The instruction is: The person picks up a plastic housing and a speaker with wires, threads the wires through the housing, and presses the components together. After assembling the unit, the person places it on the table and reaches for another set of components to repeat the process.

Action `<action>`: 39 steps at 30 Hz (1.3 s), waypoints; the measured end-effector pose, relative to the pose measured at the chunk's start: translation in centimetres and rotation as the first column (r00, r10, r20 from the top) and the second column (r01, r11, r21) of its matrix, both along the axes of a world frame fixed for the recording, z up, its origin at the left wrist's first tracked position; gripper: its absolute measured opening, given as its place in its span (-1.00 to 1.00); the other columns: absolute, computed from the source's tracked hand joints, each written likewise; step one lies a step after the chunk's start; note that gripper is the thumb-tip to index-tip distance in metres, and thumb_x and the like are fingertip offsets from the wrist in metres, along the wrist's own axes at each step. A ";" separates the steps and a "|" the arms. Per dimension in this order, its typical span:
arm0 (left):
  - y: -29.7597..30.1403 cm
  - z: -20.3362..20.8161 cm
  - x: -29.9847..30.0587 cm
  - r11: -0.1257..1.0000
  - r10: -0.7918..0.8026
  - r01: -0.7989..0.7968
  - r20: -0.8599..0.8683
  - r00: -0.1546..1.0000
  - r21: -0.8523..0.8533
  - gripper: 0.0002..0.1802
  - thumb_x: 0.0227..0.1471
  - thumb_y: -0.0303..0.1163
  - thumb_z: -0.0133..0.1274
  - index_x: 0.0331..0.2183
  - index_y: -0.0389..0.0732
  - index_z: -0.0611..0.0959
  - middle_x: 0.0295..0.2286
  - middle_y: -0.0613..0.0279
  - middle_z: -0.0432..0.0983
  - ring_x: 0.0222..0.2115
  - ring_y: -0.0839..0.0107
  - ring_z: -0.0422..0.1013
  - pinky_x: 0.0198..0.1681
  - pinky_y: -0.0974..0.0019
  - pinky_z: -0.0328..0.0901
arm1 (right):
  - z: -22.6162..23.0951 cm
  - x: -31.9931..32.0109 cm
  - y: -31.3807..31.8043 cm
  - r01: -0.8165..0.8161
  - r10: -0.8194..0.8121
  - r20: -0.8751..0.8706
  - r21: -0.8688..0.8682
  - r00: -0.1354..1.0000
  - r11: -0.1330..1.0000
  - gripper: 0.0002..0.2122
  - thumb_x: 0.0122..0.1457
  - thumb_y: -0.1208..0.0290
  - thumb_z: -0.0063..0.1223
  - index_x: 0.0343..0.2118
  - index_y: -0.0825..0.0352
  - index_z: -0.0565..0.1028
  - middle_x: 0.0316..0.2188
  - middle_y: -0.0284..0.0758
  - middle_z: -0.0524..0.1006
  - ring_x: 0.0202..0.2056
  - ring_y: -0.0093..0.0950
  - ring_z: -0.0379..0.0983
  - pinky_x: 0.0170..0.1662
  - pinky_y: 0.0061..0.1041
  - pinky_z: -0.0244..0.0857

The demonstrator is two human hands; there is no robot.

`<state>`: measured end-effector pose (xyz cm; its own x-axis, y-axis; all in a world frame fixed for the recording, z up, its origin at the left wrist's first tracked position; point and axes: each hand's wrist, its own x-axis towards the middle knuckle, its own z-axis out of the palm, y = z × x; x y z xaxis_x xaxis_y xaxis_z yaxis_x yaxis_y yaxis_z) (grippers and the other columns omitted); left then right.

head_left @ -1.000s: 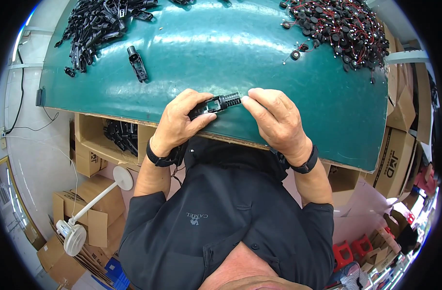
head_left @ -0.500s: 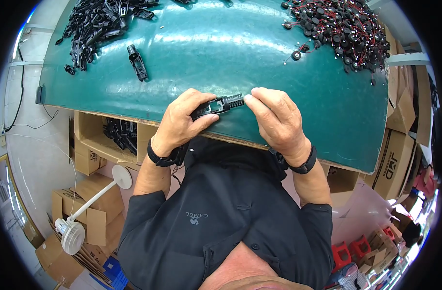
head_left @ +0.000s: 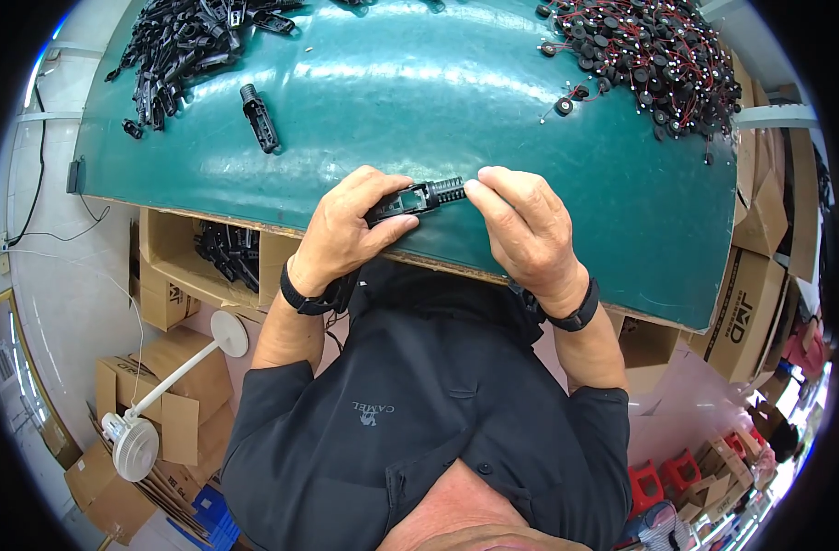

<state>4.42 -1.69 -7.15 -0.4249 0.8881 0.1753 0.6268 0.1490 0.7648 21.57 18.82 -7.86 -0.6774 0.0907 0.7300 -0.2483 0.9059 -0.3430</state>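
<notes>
A black plastic housing [head_left: 418, 198] with an open frame and a ribbed, slotted end lies in my left hand [head_left: 351, 223]. Thumb and fingers grip it from both sides near the table's front edge, its ribbed end toward the right. My right hand [head_left: 526, 220] is closed in a pinch, the fingertips right at the tip of that ribbed end. Whatever sits between these fingertips is hidden or too small to name. Farther off to the left, a single similar black housing [head_left: 260, 119] lies on the green table top [head_left: 374, 110].
A heap of black plastic parts [head_left: 185, 50] covers the far left of the table. At the far right is a pile of round black pieces with red wires [head_left: 644, 64]. Below the table edge stands an open carton [head_left: 176, 268] holding black parts, with a white fan [head_left: 137, 450] lower left.
</notes>
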 end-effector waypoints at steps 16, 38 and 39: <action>-0.1 0.4 0.0 0.998 -0.028 0.024 0.073 0.997 0.051 -0.46 -0.04 -0.45 0.45 0.02 -0.30 0.70 -0.24 0.08 0.63 -0.23 0.17 0.55 -0.14 0.23 0.42 | -0.5 0.3 -1.5 0.058 0.017 0.105 -0.666 0.994 0.743 -0.75 0.23 0.65 0.34 -0.03 0.40 0.64 -0.08 -0.21 0.65 -0.10 -0.43 0.61 -0.03 -0.48 0.52; -1.2 0.9 -0.6 0.998 -0.054 0.053 0.039 0.998 0.017 -0.43 -0.10 -0.42 0.50 0.01 -0.30 0.73 -0.20 0.07 0.68 -0.25 0.20 0.55 -0.16 0.24 0.44 | -1.5 1.1 -1.7 -0.004 0.253 0.167 -0.827 0.953 0.562 -0.73 0.32 0.62 0.25 0.06 0.40 0.60 0.01 -0.25 0.56 -0.08 -0.55 0.57 0.00 -0.57 0.52; -1.2 0.9 -0.6 0.999 -0.053 0.052 0.038 0.998 0.017 -0.43 -0.10 -0.42 0.50 0.01 -0.30 0.73 -0.20 0.07 0.68 -0.25 0.20 0.55 -0.16 0.24 0.44 | -1.5 1.1 -1.7 -0.004 0.231 0.160 -0.813 0.960 0.582 -0.73 0.28 0.63 0.27 0.03 0.37 0.62 -0.03 -0.26 0.58 -0.13 -0.53 0.58 -0.06 -0.55 0.52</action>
